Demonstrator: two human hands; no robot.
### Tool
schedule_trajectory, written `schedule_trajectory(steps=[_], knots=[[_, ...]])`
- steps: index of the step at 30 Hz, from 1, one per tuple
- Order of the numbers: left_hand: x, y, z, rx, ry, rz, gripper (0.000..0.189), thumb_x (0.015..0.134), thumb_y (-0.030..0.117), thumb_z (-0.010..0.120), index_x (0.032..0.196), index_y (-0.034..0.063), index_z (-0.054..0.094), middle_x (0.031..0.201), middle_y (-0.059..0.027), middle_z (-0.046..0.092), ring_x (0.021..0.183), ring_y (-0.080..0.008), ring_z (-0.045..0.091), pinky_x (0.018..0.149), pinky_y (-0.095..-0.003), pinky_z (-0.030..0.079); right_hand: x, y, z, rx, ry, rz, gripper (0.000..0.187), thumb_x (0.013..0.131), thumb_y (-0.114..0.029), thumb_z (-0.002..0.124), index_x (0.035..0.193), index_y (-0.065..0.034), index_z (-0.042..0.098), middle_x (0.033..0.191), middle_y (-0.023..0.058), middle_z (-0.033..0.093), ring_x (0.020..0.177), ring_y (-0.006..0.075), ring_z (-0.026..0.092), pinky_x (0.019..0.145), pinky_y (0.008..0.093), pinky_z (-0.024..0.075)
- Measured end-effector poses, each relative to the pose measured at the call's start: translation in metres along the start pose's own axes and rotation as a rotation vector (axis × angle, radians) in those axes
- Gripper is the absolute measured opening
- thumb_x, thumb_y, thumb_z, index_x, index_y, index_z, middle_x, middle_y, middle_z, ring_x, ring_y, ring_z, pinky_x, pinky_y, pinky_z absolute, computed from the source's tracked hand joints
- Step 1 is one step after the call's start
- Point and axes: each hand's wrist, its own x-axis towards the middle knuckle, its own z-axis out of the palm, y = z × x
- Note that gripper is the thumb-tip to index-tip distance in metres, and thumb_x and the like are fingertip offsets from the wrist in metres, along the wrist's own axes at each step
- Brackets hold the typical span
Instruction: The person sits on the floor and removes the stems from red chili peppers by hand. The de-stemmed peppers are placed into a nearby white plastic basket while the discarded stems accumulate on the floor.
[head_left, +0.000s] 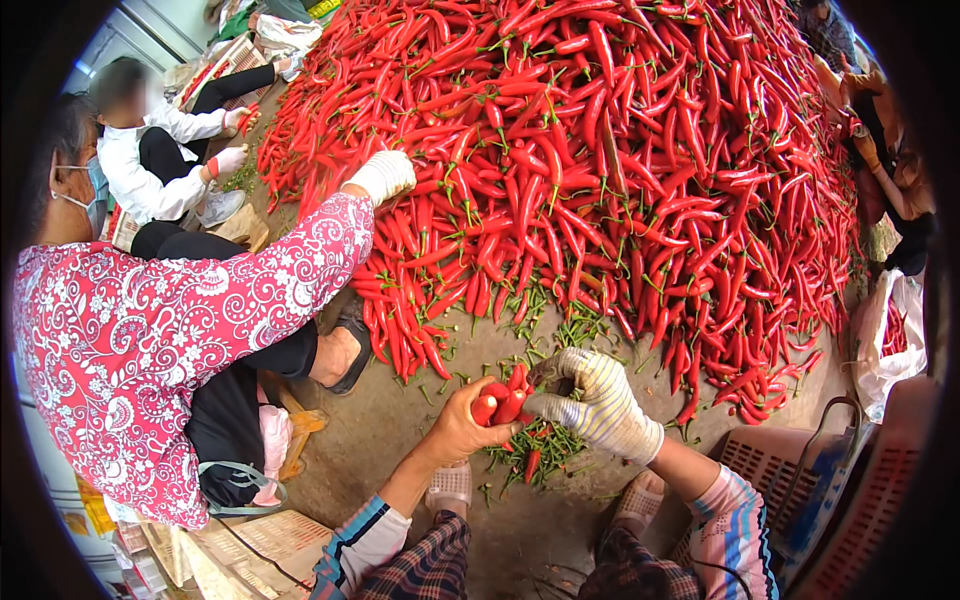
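Observation:
My bare left hand (455, 426) holds a small bunch of red chilli peppers (510, 405), their blunt ends towards me. My right hand (604, 409), in a pale striped knit glove, is at the right side of the bunch. Its thumb and forefinger reach the chillies; whether they pinch a stem is hidden. Below both hands, a heap of green chilli stems (551, 454) lies on the floor between my feet, with a red chilli (532, 466) on it. Ahead rises a large pile of red chillies (600, 187), many with green stems.
On the left, a co-worker in a patterned sleeve (300, 247) reaches a gloved hand (384, 176) into the pile. Another person (161, 142) sits farther back. Plastic crates (772, 457) and a white sack (892, 337) stand right; another crate (262, 555) lies lower left.

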Motion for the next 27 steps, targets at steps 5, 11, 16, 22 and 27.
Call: schedule_trajectory(steps=[5,11,16,22,27], knots=[[-0.006,-0.016,-0.006,0.088,0.015,0.013,0.047,0.069,0.007,0.082,0.107,0.0006,0.056,0.093,-0.0010,0.059,0.085,-0.0072,0.056,0.073,-0.0247,0.051,-0.007,0.019,0.018,0.665,-0.072,0.338,0.025,0.086,-0.023,0.074,0.089,-0.0002,0.066,0.074,-0.0004,0.062,0.070,0.0069,0.055,0.063,0.0263,0.0473],[-0.005,-0.041,-0.010,0.012,0.059,-0.134,0.048,0.072,0.005,0.081,0.113,-0.0003,0.057,0.097,-0.0042,0.062,0.086,-0.0114,0.063,0.076,-0.0263,0.054,0.055,0.106,-0.010,-0.199,0.297,0.244,0.031,0.081,-0.020,0.074,0.107,-0.0068,0.063,0.092,0.0093,0.067,0.079,0.0251,0.064,0.071,0.0351,0.0504],[-0.005,-0.049,0.001,-0.005,-0.001,-0.153,0.047,0.067,0.024,0.087,0.100,0.0032,0.061,0.091,-0.0007,0.059,0.082,-0.0101,0.053,0.076,-0.0275,0.047,0.127,0.177,-0.041,-1.156,0.459,0.177,0.034,0.084,-0.021,0.062,0.115,-0.0083,0.060,0.121,0.0135,0.059,0.105,0.0315,0.058,0.085,0.0443,0.0462],[-0.002,-0.038,0.007,-0.404,-0.028,-0.169,0.048,0.074,0.006,0.079,0.116,0.0007,0.056,0.096,-0.0085,0.065,0.086,-0.0184,0.066,0.079,-0.0336,0.055,0.118,0.181,-0.050,-1.220,0.540,0.155,0.022,0.088,-0.024,0.058,0.103,-0.0097,0.065,0.110,0.0121,0.064,0.100,0.0299,0.060,0.083,0.0450,0.0467],[0.002,-0.029,0.010,-0.630,-0.080,-0.149,0.068,0.072,0.016,0.082,0.129,0.0016,0.049,0.094,-0.0112,0.065,0.083,-0.0219,0.065,0.078,-0.0373,0.055,0.043,0.113,-0.049,0.573,0.129,0.395,0.032,0.098,-0.029,0.057,0.116,-0.0042,0.064,0.086,0.0024,0.068,0.070,0.0146,0.064,0.064,0.0254,0.0495]])
